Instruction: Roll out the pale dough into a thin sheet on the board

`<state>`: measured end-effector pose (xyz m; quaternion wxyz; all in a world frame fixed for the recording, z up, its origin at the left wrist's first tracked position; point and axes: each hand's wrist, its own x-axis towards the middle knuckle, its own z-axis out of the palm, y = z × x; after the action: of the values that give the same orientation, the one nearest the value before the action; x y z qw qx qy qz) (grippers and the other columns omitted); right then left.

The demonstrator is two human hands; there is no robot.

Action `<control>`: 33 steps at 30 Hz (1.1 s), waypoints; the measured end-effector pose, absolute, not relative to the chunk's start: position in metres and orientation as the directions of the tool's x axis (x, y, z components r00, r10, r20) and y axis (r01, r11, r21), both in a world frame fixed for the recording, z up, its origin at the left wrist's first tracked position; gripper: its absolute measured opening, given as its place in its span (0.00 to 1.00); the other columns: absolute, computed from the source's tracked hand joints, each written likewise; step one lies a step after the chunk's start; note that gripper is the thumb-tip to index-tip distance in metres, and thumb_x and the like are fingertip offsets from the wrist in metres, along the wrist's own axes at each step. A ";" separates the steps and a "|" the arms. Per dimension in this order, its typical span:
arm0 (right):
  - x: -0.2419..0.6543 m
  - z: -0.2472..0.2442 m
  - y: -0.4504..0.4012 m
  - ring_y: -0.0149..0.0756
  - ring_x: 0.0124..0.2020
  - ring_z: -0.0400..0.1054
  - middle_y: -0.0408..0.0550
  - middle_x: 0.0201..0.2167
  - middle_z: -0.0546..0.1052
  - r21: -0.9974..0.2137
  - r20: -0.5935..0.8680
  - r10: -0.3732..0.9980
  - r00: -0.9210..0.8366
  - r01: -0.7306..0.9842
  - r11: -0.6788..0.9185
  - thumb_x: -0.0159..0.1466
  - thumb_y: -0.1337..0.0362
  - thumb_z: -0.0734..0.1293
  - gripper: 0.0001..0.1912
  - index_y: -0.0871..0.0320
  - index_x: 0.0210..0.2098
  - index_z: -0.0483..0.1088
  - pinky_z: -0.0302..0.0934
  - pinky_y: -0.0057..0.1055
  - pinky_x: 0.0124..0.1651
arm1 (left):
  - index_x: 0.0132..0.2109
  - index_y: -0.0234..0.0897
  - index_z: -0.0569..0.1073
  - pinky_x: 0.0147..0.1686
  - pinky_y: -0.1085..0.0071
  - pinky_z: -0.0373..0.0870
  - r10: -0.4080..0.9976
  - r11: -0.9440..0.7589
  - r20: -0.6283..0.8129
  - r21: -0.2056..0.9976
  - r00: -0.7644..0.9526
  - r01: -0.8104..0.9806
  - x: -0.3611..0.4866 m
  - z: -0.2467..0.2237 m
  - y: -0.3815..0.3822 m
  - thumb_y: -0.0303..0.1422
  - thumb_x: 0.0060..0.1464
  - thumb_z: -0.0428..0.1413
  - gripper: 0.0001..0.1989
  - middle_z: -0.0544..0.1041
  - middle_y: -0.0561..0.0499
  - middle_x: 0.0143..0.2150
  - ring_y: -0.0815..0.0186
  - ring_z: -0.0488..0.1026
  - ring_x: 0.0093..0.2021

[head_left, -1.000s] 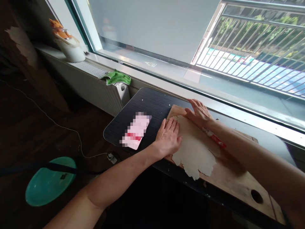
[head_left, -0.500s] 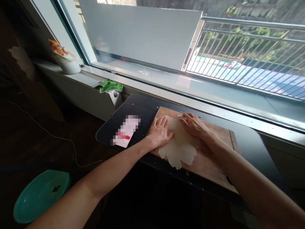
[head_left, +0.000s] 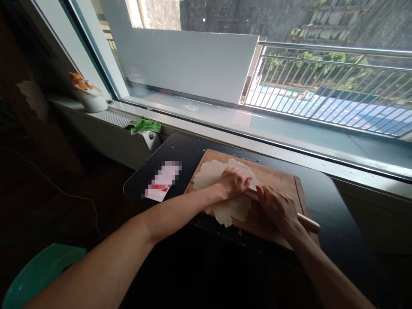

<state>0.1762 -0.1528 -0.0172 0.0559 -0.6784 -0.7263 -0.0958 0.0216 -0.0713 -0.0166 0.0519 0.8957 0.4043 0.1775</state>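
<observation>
A thin, ragged-edged sheet of dough lies flat across the left half of a wooden cutting board. Over the dough, my left hand is closed around the left part of a wooden rolling pin. My right hand grips the same pin farther right, fingers wrapped round it. The pin slants from the middle of the dough toward the board's right edge, its right end sticking out past my wrist. My hands hide much of the pin and part of the dough.
A black table carries the board, with small crumbs around it. A blurred pink-and-white phone-like item lies left. Beyond are a radiator with a green cloth, a white pot and a window. A teal basin stands lower left.
Both hands were lying flat on the dough; now they are closed around a rolling pin over it. My left hand has moved right. The view has shifted slightly.
</observation>
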 end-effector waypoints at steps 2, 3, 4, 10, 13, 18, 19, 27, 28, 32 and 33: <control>0.166 -0.009 -0.133 0.37 0.27 0.69 0.49 0.28 0.78 0.021 0.171 0.982 -0.079 0.997 0.077 0.73 0.57 0.54 0.21 0.55 0.31 0.72 0.49 0.32 0.32 | 0.40 0.31 0.81 0.46 0.62 0.72 0.802 -0.591 0.270 0.228 0.533 0.774 0.004 -0.017 -0.066 0.38 0.69 0.45 0.22 0.83 0.40 0.39 0.57 0.79 0.41; 0.162 -0.006 -0.123 0.37 0.28 0.69 0.49 0.29 0.79 -0.006 0.165 0.984 -0.073 0.997 0.075 0.73 0.57 0.54 0.21 0.55 0.32 0.73 0.49 0.32 0.32 | 0.39 0.31 0.81 0.45 0.62 0.72 0.829 -0.549 0.256 0.210 0.497 0.809 -0.009 -0.015 -0.062 0.38 0.69 0.44 0.23 0.82 0.40 0.37 0.57 0.79 0.40; 0.160 -0.005 -0.115 0.37 0.29 0.69 0.50 0.31 0.79 -0.032 0.168 0.984 -0.062 0.997 0.068 0.73 0.57 0.53 0.21 0.56 0.33 0.73 0.50 0.32 0.32 | 0.39 0.31 0.81 0.45 0.62 0.72 0.839 -0.531 0.249 0.178 0.484 0.829 -0.024 -0.013 -0.058 0.38 0.69 0.44 0.24 0.82 0.40 0.38 0.57 0.79 0.40; 0.171 -0.035 -0.093 0.45 0.46 0.68 0.56 0.43 0.77 -0.075 0.323 0.942 -0.093 0.989 0.124 0.71 0.61 0.53 0.20 0.57 0.42 0.75 0.60 0.39 0.50 | 0.42 0.34 0.78 0.52 0.56 0.68 0.880 -0.451 0.170 -0.002 0.444 0.893 -0.090 -0.016 -0.042 0.32 0.66 0.45 0.17 0.78 0.39 0.48 0.53 0.73 0.51; 0.177 -0.043 -0.068 0.51 0.56 0.63 0.57 0.53 0.75 -0.073 0.385 0.917 -0.108 0.986 0.147 0.70 0.61 0.54 0.20 0.54 0.50 0.75 0.60 0.48 0.56 | 0.52 0.36 0.74 0.58 0.55 0.64 0.888 -0.435 0.193 0.058 0.417 0.899 -0.085 -0.018 -0.015 0.36 0.67 0.45 0.16 0.75 0.41 0.54 0.54 0.69 0.56; 0.179 -0.033 -0.042 0.54 0.66 0.57 0.59 0.63 0.68 -0.054 0.274 0.958 -0.082 0.993 0.100 0.69 0.57 0.54 0.24 0.56 0.59 0.71 0.58 0.53 0.62 | 0.64 0.36 0.66 0.65 0.51 0.55 0.932 -0.342 0.173 0.132 0.318 0.930 -0.072 -0.016 0.015 0.39 0.68 0.43 0.23 0.67 0.39 0.66 0.53 0.60 0.67; 0.180 -0.033 -0.049 0.54 0.67 0.56 0.59 0.64 0.67 -0.041 0.269 0.955 -0.129 0.989 0.145 0.70 0.56 0.53 0.25 0.56 0.60 0.70 0.57 0.53 0.62 | 0.66 0.36 0.64 0.66 0.50 0.53 0.924 -0.369 0.164 0.135 0.347 0.920 -0.075 -0.017 0.009 0.40 0.69 0.42 0.24 0.65 0.40 0.68 0.53 0.57 0.69; 0.184 -0.043 -0.066 0.51 0.69 0.54 0.54 0.65 0.68 -0.033 0.319 0.910 -0.266 0.956 0.291 0.72 0.52 0.52 0.26 0.52 0.62 0.68 0.55 0.51 0.65 | 0.71 0.38 0.58 0.70 0.46 0.43 0.820 -0.565 0.163 0.076 0.548 0.822 -0.085 -0.022 -0.012 0.47 0.68 0.42 0.31 0.57 0.43 0.74 0.51 0.48 0.74; 0.182 -0.040 -0.054 0.51 0.68 0.56 0.55 0.65 0.68 -0.060 0.319 0.929 -0.187 0.974 0.217 0.72 0.52 0.51 0.26 0.53 0.62 0.68 0.56 0.52 0.64 | 0.71 0.37 0.59 0.70 0.46 0.44 0.856 -0.508 0.167 0.086 0.490 0.857 -0.080 -0.019 -0.003 0.45 0.69 0.41 0.30 0.57 0.42 0.73 0.52 0.49 0.74; 0.183 -0.037 -0.047 0.51 0.66 0.59 0.56 0.64 0.69 -0.093 0.282 0.949 -0.140 0.981 0.172 0.72 0.50 0.50 0.28 0.54 0.63 0.67 0.60 0.52 0.62 | 0.71 0.35 0.59 0.70 0.46 0.44 0.864 -0.489 0.179 0.072 0.471 0.869 -0.080 -0.017 0.002 0.41 0.70 0.40 0.28 0.58 0.41 0.73 0.53 0.48 0.74; 0.185 -0.040 -0.056 0.51 0.67 0.58 0.55 0.64 0.69 -0.074 0.272 0.937 -0.221 0.966 0.249 0.72 0.50 0.50 0.29 0.54 0.63 0.67 0.60 0.52 0.63 | 0.71 0.36 0.59 0.70 0.46 0.44 0.825 -0.558 0.155 0.063 0.544 0.828 -0.085 -0.019 -0.007 0.42 0.70 0.40 0.28 0.58 0.42 0.73 0.53 0.48 0.74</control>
<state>0.1848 -0.0565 -0.0399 0.1311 -0.6103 -0.7793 -0.0554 -0.0851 -0.0068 -0.0193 -0.0089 0.8786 0.4702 0.0832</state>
